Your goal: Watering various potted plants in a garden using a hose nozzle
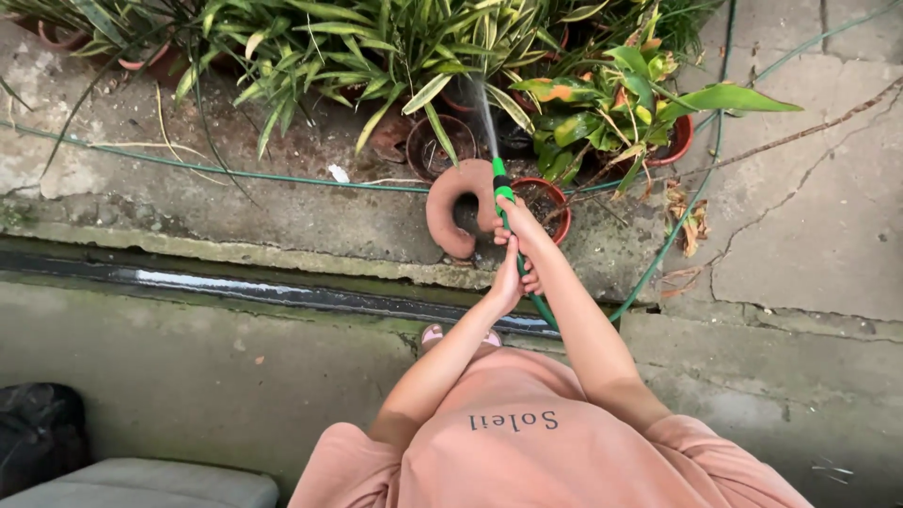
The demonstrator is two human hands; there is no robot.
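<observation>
Nearest the camera is the person's pink shirt [527, 452], seen from above, with a sandalled foot [433, 335] showing just past it on the concrete. At the bottom left corner lie a grey cushion [141, 482] and a black bag [38, 428].

Both arms reach forward and meet over the gutter [235, 287], a dark wet channel that runs across the ground. The left hand [510, 277] comes in from below, its fingers curled around the green hose [538, 303] just behind the other hand. The right hand [520, 226] sits a little further out, fingers closed on the hose nozzle [501, 191], whose bright green tip sticks out past the knuckles. The two hands touch each other along the hose.

From the grip the hose loops back under the right forearm, then swings right and up across the cracked paving [809, 207], past some dry leaves [691, 221], toward the top edge.

Just beyond the nozzle stands a curved terracotta piece [450, 202], shaped like an arch, with a red pot [555, 202] of bare soil touching its right side. A thin jet of water [484, 113] leaves the nozzle and rises into the plants behind. There a dark pot [437, 146] stands left of the jet, a croton [602, 103] with yellow and green leaves grows to its right in another red pot [679, 141], and long-leaved plants [357, 47] fill the top.
</observation>
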